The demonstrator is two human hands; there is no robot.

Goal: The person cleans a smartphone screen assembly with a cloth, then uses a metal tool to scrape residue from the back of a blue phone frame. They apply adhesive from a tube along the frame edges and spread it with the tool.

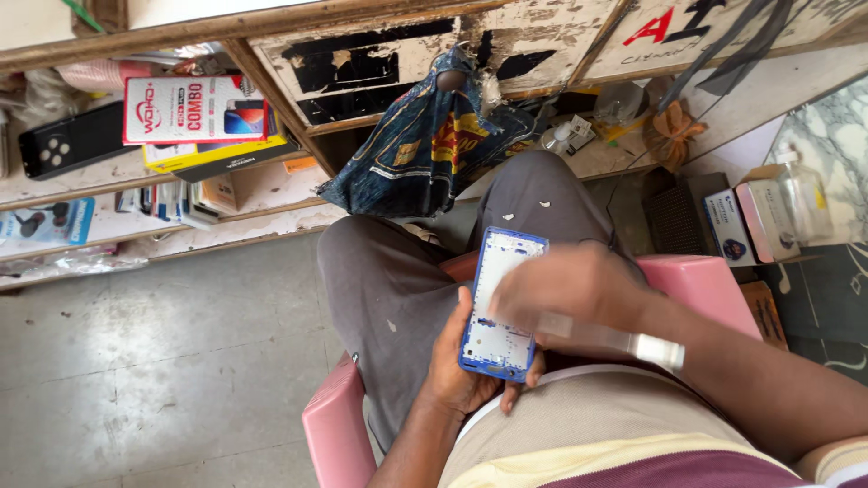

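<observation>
Cluttered shop shelves [136,172] at 11 o'clock, grey floor [163,361] at 8 | seated on pink chair [334,425] | left hand [452,361] cups blue phone frame [500,303] over lap, just right of centre | right hand [570,289], blurred, over frame at 3 o'clock; finger posture cannot be told | clear strip [615,339] beneath wrist

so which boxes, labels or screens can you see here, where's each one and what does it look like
Flat red and white box: upper left shelf, phone pictured on it.
Yellow and black box: right under it.
Pale blue card pack: far left, lower shelf.
White and blue small box: right, beside a pink and white box.
Blue-framed phone panel: in the left hand, face white, unlit.
</observation>
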